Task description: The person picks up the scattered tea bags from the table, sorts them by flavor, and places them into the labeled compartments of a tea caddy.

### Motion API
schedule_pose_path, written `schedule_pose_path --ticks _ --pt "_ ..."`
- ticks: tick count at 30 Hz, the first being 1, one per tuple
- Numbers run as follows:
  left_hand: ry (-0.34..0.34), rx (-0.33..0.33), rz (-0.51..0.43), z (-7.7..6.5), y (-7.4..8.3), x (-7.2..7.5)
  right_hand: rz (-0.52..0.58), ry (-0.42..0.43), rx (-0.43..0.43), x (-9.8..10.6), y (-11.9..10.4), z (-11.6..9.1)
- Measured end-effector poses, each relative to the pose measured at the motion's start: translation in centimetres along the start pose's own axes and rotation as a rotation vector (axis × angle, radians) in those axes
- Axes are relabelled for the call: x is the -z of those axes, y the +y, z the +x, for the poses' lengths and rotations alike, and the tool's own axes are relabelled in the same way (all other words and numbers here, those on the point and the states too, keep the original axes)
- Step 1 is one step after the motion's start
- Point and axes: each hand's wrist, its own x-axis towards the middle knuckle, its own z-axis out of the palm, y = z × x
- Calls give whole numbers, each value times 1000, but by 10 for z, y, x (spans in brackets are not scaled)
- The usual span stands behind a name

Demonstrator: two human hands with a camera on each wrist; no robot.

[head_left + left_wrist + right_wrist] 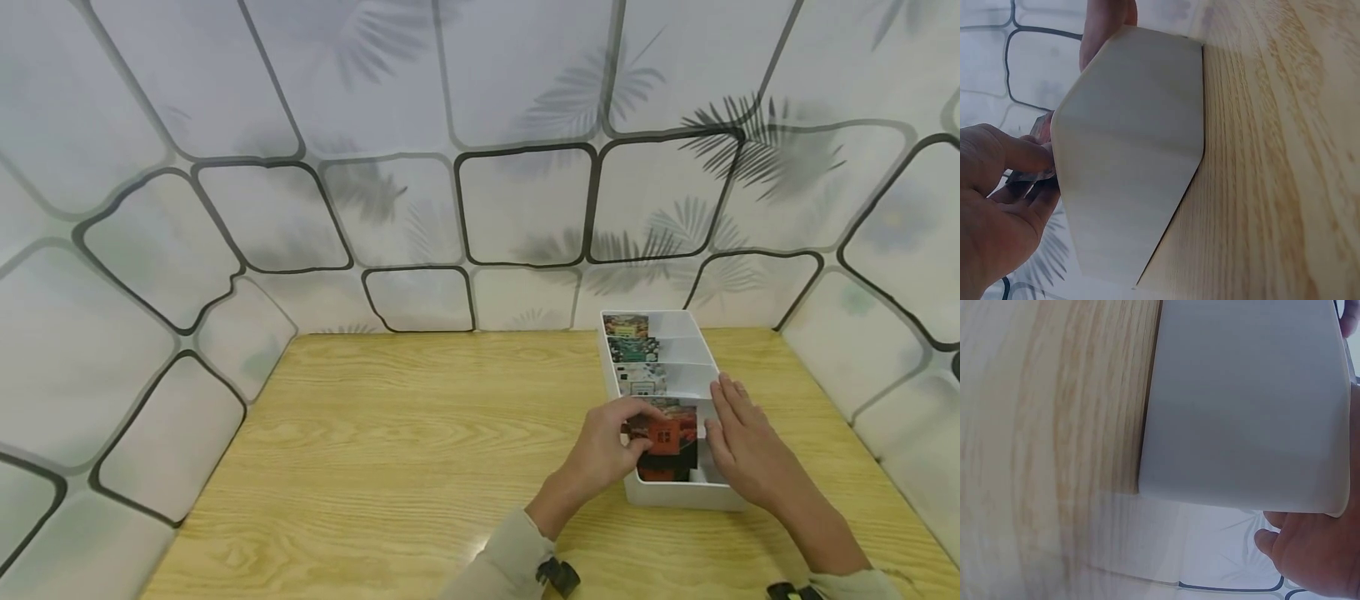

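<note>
A long white divided box (686, 497) stands on the table, small printed cards in its compartments. My left hand (596, 450) is over the left side of the front compartment, pinching a red-and-dark printed card (686, 425) between thumb and fingers. In the left wrist view, the card (1041, 128) shows just beyond the box wall (1129, 119), partly hidden by the fingers. More dark and red cards (663, 474) lie beneath it at the front. With fingers extended, my right hand (753, 458) rests along the box's right rim.
Behind a divider, a pale card (641, 379), a green card (633, 349) and a brown-green card (626, 325) sit in the rear compartments. The wooden table (375, 442) extends left of the box. Patterned walls (525, 208) enclose the back and both sides.
</note>
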Motion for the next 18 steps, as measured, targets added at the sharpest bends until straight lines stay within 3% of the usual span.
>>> schedule_pose_path --ticks 9,18 --pt "12 -57 25 1 -2 4 5 -5 -8 0 -1 2" --pt "8 -26 -52 -7 -7 12 20 2 -5 1 -2 -1"
